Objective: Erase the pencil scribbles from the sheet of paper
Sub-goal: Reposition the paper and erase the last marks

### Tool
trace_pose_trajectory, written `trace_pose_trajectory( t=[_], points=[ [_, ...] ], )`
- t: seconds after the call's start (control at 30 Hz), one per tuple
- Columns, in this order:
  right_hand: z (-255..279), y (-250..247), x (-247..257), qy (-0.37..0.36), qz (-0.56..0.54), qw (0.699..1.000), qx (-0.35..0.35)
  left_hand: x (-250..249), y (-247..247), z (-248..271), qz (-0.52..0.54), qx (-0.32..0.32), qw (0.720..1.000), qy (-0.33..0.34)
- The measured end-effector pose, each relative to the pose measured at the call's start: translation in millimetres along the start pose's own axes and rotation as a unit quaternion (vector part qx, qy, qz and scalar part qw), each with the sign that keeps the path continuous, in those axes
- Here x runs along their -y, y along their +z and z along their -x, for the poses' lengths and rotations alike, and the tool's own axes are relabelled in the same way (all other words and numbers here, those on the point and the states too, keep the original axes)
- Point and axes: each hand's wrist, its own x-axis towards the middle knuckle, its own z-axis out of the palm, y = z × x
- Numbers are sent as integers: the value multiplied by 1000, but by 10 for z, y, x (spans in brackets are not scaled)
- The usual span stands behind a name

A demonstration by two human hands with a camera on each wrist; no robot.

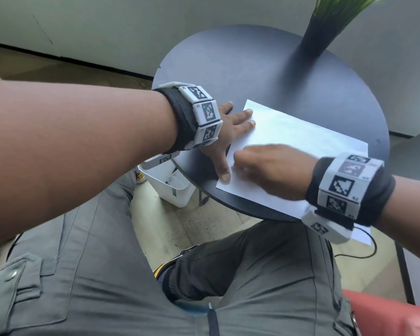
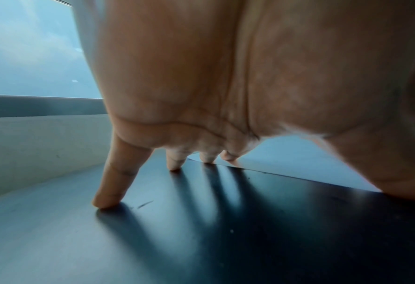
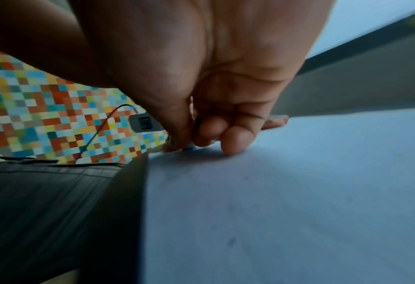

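The sheet of paper (image 1: pixel 298 146) lies flat on the round dark table (image 1: pixel 240 69), turned at an angle, with its near right corner hanging over the table's near edge. The left hand (image 1: pixel 228 132) is spread flat at the paper's left edge: two fingers (image 1: pixel 249 118) and the thumb press on the sheet, while the outer fingers rest on the bare table just beside it. From the left wrist view the fingers (image 2: pixel 112 184) stand straight down onto the tabletop, holding nothing.

The right hand (image 1: pixel 272 170) sits on the near left part of the paper, blurred, its fingers (image 3: pixel 235 140) curled tightly down against the sheet with the thumb pressed in beside them. Something small seems pinched at the tips, but I cannot tell what it is. No pencil marks are clear on the paper from here.

At the far right of the table stands a dark vase (image 1: pixel 318 37) with green grass-like leaves. Under the table's left side sits a white bin (image 1: pixel 170 187). The person's grey trousers (image 1: pixel 95 275) fill the near view.
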Motion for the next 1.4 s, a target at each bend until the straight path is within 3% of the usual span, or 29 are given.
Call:
trace_pose_trajectory(
  t=[0.07, 0.17, 0.3, 0.33, 0.43, 0.47, 0.6, 0.73, 0.8, 0.87, 0.9, 1.03, 1.17, 1.23, 1.33, 1.4],
  points=[
    [29, -61, 1, 5, -34, 999, 24, -6, -10, -2, -3, 0, 1000, -1],
    [1, -139, -267, 115, -5, 992, -55, -7, -7, -6, -1, -5, 1000, 0],
    [45, 15, -3, -29, 15, 999, 19, 1, 6, -1, -1, -1, 1000, -1],
    [65, -19, -12, -27, -7, 999, 28, -2, -3, 0, -1, -2, 1000, 0],
    [58, -154, -283, 107, -9, 993, -54, -7, -19, 0, -7, -5, 1000, 5],
    [66, -130, -297, 114, 16, 991, -64, -6, -10, -2, -8, -5, 1000, 5],
    [99, 25, 32, -29, -4, 999, 32, 1, 4, -11, -6, -2, 1000, 1],
    [73, -127, -202, 121, -3, 991, -58, 5, -7, -15, 0, -4, 1000, 7],
    [47, -58, -105, 86, 22, 995, -42, 7, 7, -7, -2, -5, 1000, 7],
    [57, 23, 52, 10, -17, 1000, 9, 2, 10, -9, -7, -4, 1000, 4],
    [69, 1, 59, 7, -40, 999, 17, 3, 7, -11, -8, -4, 1000, 5],
    [7, -109, -212, 139, 13, 988, -61, 8, 1, -13, -7, -5, 1000, 4],
    [87, 22, 23, -25, 2, 1000, 17, 1, 11, -10, -12, -6, 1000, 4],
    [121, -92, -47, 20, -35, 999, 30, 2, -7, -15, -16, -6, 1000, 5],
    [101, -158, -269, 152, -37, 987, -25, 0, -38, 2, -11, -10, 1000, 6],
    [64, -117, -289, 168, -35, 984, -42, 22, -67, 24, -5, -15, 1000, 13]
  ],
)
